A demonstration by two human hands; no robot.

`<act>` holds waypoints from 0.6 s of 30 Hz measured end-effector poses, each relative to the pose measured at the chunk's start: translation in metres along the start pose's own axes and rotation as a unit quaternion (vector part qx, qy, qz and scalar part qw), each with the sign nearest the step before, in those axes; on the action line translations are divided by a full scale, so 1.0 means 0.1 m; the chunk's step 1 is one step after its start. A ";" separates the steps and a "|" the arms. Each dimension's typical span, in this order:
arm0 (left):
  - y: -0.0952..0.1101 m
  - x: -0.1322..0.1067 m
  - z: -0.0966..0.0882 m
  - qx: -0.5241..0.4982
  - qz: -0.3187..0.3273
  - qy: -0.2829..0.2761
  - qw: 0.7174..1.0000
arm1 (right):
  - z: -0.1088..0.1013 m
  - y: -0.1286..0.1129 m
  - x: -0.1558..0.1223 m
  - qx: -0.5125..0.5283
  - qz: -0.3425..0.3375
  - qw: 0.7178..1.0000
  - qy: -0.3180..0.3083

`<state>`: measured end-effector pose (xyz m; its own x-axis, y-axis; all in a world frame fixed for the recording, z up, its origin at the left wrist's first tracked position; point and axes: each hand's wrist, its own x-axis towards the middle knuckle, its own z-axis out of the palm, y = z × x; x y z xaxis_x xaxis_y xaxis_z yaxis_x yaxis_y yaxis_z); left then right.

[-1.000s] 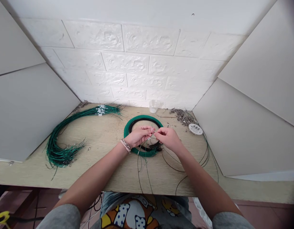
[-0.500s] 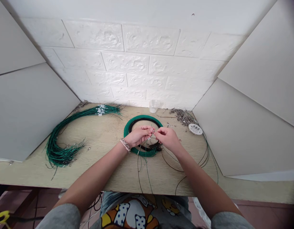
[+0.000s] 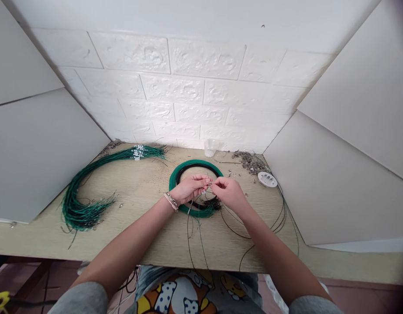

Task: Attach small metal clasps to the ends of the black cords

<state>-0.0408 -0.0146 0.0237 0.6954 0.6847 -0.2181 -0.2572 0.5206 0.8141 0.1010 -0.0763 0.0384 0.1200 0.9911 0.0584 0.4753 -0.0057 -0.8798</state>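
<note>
Above a coil of green and black cords (image 3: pixel 178 174), my two hands meet fingertip to fingertip. My left hand (image 3: pixel 192 189) is closed in a pinch on a thin cord with a small pale piece on it, too small to make out fully. My right hand (image 3: pixel 231 194) pinches at the same spot; its fingertips cover what they grip, which looks like the cord's end. Loose dark and green cords (image 3: pixel 201 240) hang from below the hands over the table's front edge. More thin cords (image 3: pixel 237 229) curve off to the right.
A tied bundle of green cords (image 3: pixel 77 187) with white pieces lies at left. Along the back stand a clear plastic cup (image 3: pixel 211 148), a thin stick (image 3: pixel 229 162) and a heap of small grey bits (image 3: pixel 250 161). A white oval dish (image 3: pixel 267 179) sits near the right panel (image 3: pixel 345 187).
The hands stay together over the coil with only slight finger movement. The whole view has shifted slightly.
</note>
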 end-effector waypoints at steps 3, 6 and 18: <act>0.00 -0.01 0.01 0.005 0.002 0.000 1.000 | 0.00 0.00 0.00 -0.008 -0.012 1.000 -0.001; 0.01 -0.01 0.01 0.007 0.001 0.000 1.000 | 0.01 0.00 -0.01 -0.002 -0.021 1.000 0.008; 0.04 -0.02 0.03 0.014 0.002 0.003 1.000 | 0.03 -0.05 -0.04 0.028 -0.009 0.998 0.051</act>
<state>-0.0414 -0.0158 0.0293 0.6900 0.6899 -0.2187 -0.2404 0.5036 0.8298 0.0957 -0.0794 0.0409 0.2019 0.9720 0.1202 0.4291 0.0225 -0.9030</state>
